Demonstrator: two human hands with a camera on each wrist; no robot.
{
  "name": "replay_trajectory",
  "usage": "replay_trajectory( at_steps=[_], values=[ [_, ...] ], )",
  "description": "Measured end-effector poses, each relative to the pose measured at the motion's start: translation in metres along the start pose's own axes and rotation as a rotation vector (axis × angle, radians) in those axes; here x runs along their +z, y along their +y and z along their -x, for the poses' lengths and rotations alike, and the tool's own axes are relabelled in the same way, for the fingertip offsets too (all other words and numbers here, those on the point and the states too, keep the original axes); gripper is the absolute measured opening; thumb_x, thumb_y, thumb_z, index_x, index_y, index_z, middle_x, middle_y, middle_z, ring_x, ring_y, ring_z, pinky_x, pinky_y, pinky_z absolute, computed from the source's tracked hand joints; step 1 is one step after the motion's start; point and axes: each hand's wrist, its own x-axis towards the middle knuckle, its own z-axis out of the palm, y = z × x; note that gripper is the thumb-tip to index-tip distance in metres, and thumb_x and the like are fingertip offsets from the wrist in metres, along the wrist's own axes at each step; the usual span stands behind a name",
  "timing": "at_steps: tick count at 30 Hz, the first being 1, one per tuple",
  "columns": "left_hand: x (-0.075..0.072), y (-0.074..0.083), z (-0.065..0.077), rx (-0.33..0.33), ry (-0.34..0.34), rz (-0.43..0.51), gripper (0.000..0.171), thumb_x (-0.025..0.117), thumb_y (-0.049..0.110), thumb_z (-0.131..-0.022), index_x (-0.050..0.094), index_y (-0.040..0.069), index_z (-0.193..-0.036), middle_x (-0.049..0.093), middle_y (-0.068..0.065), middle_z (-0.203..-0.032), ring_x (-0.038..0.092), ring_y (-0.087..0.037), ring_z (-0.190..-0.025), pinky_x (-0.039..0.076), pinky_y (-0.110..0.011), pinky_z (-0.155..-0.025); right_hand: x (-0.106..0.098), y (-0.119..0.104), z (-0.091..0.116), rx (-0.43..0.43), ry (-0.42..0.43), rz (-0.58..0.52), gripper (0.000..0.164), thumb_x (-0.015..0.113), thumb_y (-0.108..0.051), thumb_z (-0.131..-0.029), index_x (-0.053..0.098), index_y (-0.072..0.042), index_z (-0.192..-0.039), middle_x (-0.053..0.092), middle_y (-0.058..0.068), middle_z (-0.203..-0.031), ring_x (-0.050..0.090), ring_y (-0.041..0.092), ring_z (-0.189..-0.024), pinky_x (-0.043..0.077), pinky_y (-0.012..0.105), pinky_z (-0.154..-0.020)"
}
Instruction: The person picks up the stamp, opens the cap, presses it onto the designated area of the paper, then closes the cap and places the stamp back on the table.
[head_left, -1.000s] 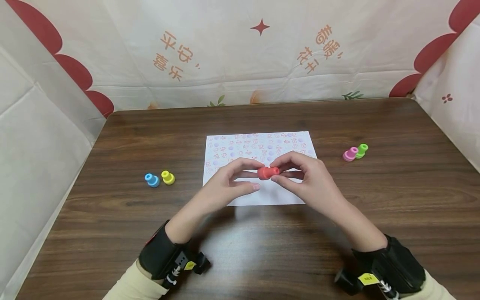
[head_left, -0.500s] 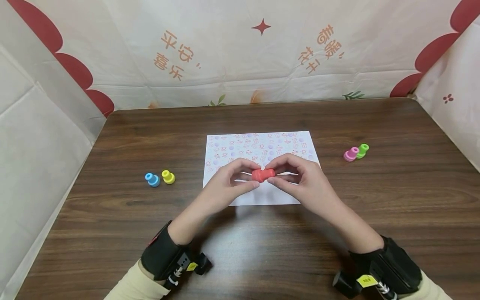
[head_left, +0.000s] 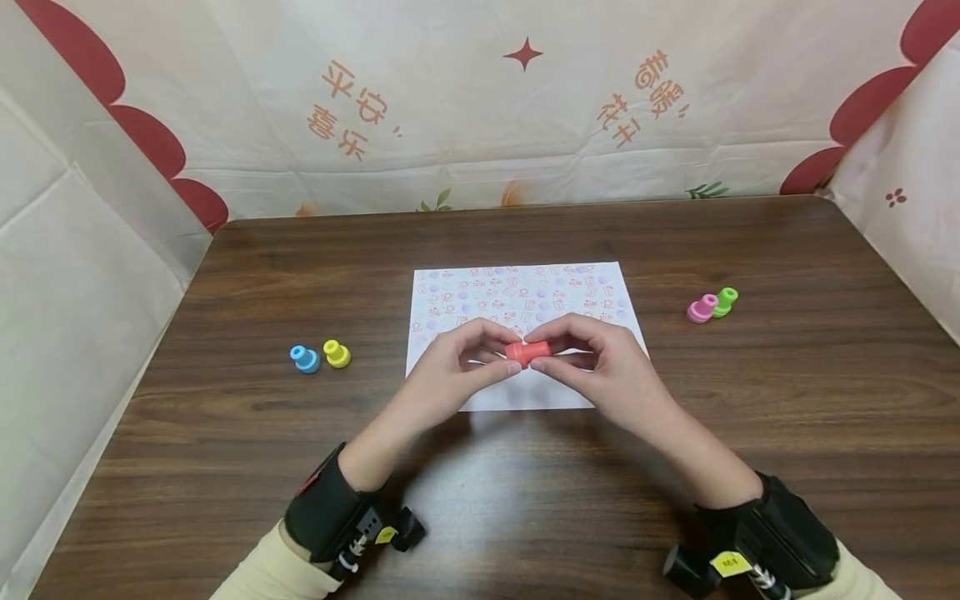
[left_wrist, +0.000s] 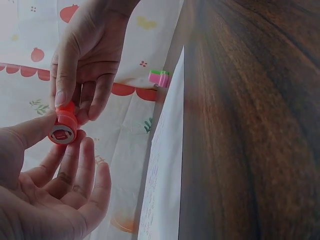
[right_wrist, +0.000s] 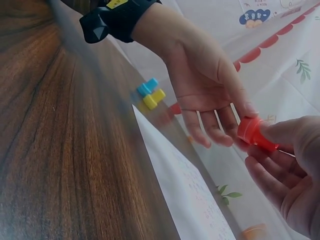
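A small red stamp (head_left: 528,352) is held in the air above a white sheet of paper (head_left: 517,393), lying on its side between both hands. My left hand (head_left: 448,367) pinches its wide end between thumb and fingers. The narrow handle end is pinched by the thumb and fingers of my right hand (head_left: 613,358). In the left wrist view the round face of the stamp (left_wrist: 62,134) shows, ringed in white, its picture too small to read. Rows of small red and purple prints cover the far part of the sheet.
To the left on the brown wooden table (head_left: 480,517) stand a blue stamp (head_left: 305,360) and a yellow stamp (head_left: 337,354). A pink stamp (head_left: 702,308) and a green stamp (head_left: 724,302) stand close together at the right. A printed white cloth (head_left: 450,100) hangs behind.
The stamp has moved slightly left and its wide end has come into the left hand's grip, the left thumb closing onto it. My right hand has shifted left with it.
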Motion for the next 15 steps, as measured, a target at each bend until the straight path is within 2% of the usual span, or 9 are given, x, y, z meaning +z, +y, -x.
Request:
replay_trajectory(
  at_steps=[6,10,15],
  values=[
    [0.0007,0.0028,0.0008,-0.003,0.040,-0.051,0.018,0.072,0.012,-0.084,0.068,0.007,-0.101,0.072,-0.008,-0.098,0.066,-0.013,-0.088,0.058,-0.041,-0.079,0.0001,0.0013,0.0019,0.003,0.013,0.002,0.019,0.073,-0.001,-0.081,0.069,-0.004,-0.100,0.071,0.008,-0.095,0.066,0.012,-0.087,0.059,0.017,-0.073],
    [0.0033,0.0068,0.0028,-0.001,0.066,-0.119,0.019,0.075,0.015,-0.083,0.069,0.009,-0.099,0.073,-0.005,-0.097,0.066,-0.011,-0.085,0.059,-0.041,-0.079,0.0000,0.0025,0.0036,0.013,0.024,0.015,0.019,0.073,-0.001,-0.082,0.069,-0.004,-0.100,0.071,0.009,-0.095,0.065,0.011,-0.088,0.058,0.016,-0.074],
    [0.0046,0.0092,0.0038,-0.017,0.098,-0.191,0.018,0.076,0.018,-0.081,0.070,0.012,-0.096,0.073,-0.002,-0.096,0.067,-0.009,-0.080,0.058,-0.039,-0.069,0.0010,0.0058,0.0035,0.014,0.031,0.038,0.018,0.072,-0.002,-0.082,0.069,-0.003,-0.099,0.071,0.010,-0.095,0.065,0.011,-0.088,0.058,0.015,-0.073]
  ],
)
